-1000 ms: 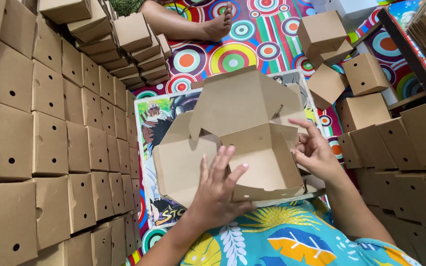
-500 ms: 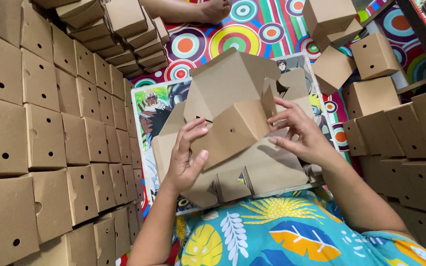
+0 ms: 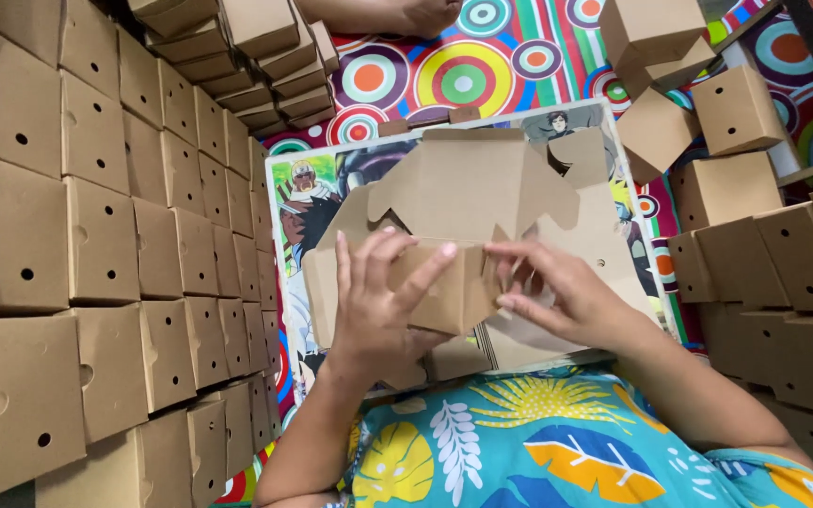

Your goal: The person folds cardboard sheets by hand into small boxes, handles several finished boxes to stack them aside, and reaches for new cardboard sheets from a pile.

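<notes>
Since half a second ago, both hands have drawn closer together on the half-folded brown cardboard box (image 3: 454, 235), and its front panel has been turned up to stand between them, where before it lay tilted and lower.

The left hand (image 3: 378, 301) grips that front wall from the 9 o'clock side, its fingers (image 3: 416, 277) spread over the outer face and curled only loosely, clamping the panel against the palm. The right hand (image 3: 566, 296) comes in from 3 o'clock, fingers nearly straight and pinched lightly on the panel's right edge, touching the cardboard at the corner.

The box sits on a flat board printed with cartoon figures (image 3: 303, 188), which serves as the bench across the lap. Its long axis runs from 9 to 3 o'clock, across the body, with the open scalloped lid flap standing up at 12 o'clock beyond the fingertips. Both hands are equally near; the loose right corner lies directly under the right fingertips.

A wall of finished brown cardboard boxes with small round holes (image 3: 96, 245) fills the 9 o'clock side, and more such boxes (image 3: 764, 254) are stacked at 3 o'clock. Another person's foot (image 3: 416, 14) rests on the mat patterned with bright circles (image 3: 463, 80) at 12 o'clock.
</notes>
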